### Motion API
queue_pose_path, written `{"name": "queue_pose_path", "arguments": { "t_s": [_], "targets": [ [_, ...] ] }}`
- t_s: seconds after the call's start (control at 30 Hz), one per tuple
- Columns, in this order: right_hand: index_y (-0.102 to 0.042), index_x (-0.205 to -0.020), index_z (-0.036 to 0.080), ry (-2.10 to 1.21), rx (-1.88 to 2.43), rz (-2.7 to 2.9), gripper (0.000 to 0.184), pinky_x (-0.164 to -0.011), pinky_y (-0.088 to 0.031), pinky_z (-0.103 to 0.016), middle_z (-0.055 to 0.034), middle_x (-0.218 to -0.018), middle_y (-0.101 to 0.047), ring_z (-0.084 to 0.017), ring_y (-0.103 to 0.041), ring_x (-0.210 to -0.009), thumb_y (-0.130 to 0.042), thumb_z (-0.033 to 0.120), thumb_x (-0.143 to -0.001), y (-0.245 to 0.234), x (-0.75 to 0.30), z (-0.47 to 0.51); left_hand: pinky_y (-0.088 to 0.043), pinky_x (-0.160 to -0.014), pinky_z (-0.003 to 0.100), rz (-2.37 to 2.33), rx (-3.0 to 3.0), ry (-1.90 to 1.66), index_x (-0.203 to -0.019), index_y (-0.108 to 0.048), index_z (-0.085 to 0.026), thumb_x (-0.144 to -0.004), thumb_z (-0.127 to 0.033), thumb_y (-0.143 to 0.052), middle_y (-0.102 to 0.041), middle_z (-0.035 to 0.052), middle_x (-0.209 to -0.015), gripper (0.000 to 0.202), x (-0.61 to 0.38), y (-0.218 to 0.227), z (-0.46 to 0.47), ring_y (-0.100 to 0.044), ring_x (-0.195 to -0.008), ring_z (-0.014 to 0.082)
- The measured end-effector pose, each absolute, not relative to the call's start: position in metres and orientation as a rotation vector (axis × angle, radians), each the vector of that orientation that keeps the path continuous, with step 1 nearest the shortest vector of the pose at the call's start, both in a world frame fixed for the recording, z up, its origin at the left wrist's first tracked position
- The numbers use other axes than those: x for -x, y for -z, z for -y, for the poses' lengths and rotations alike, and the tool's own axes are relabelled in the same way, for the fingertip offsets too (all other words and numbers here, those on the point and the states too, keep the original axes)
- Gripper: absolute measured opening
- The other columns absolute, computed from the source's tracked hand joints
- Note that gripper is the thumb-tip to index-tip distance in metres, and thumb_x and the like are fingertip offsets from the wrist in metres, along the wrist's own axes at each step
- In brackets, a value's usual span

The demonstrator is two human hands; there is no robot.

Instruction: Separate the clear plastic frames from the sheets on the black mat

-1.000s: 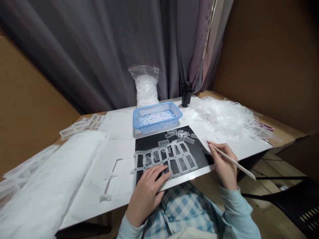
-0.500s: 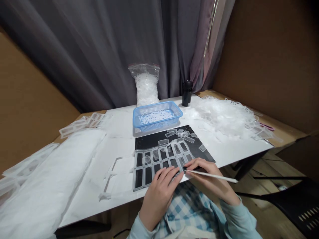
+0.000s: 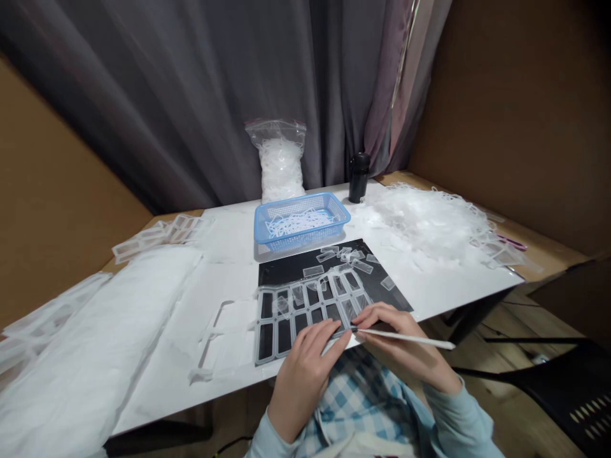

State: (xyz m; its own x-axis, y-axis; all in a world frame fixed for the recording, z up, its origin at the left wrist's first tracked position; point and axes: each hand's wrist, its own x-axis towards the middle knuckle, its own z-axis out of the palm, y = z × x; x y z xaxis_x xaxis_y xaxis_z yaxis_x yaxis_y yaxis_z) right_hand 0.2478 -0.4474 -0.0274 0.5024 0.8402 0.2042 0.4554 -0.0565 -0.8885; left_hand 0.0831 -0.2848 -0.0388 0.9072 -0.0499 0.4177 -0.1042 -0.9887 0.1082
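Note:
A clear plastic grid frame (image 3: 305,313) with several rectangular cells lies on a black mat (image 3: 286,272) at the table's near edge. My left hand (image 3: 305,369) lies flat on the frame's near right part, fingers stretched out. My right hand (image 3: 405,346) pinches a thin white stick tool (image 3: 405,337), whose dark tip touches the frame's near right corner beside my left fingertips. Several loose clear rectangles (image 3: 346,256) lie on the mat's far side.
A blue basket (image 3: 301,221) of white strips stands behind the mat, with a clear bag (image 3: 280,162) of white pieces and a black bottle (image 3: 358,178) further back. A heap of clear frames (image 3: 429,219) covers the right side. White sheets (image 3: 119,331) lie left.
My right hand swung the stick from the mat's right edge in to the frame's near right corner. My left hand slid right along the frame. Little differs over the last half second.

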Motion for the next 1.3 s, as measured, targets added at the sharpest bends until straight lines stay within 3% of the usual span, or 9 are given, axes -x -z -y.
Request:
{"name": "queue_pose_path", "arguments": {
  "t_s": [1.3],
  "targets": [
    [-0.065, -0.082, 0.023, -0.366, 1.755, 1.196, 0.019, -0.088, -0.046, -0.035, -0.0062, -0.101, -0.072, -0.024, -0.062, -0.102, -0.06, 0.036, -0.096, 0.0282, -0.2423, 0.444, -0.055, -0.098, 0.045, 0.102, -2.944, -0.607, -0.133, -0.057, -0.021, -0.08, 0.005, -0.041, -0.064, 0.0089, -0.132, 0.062, -0.0837, 0.0377, 0.2859, -0.059, -0.123, 0.0256]
  ]
}}
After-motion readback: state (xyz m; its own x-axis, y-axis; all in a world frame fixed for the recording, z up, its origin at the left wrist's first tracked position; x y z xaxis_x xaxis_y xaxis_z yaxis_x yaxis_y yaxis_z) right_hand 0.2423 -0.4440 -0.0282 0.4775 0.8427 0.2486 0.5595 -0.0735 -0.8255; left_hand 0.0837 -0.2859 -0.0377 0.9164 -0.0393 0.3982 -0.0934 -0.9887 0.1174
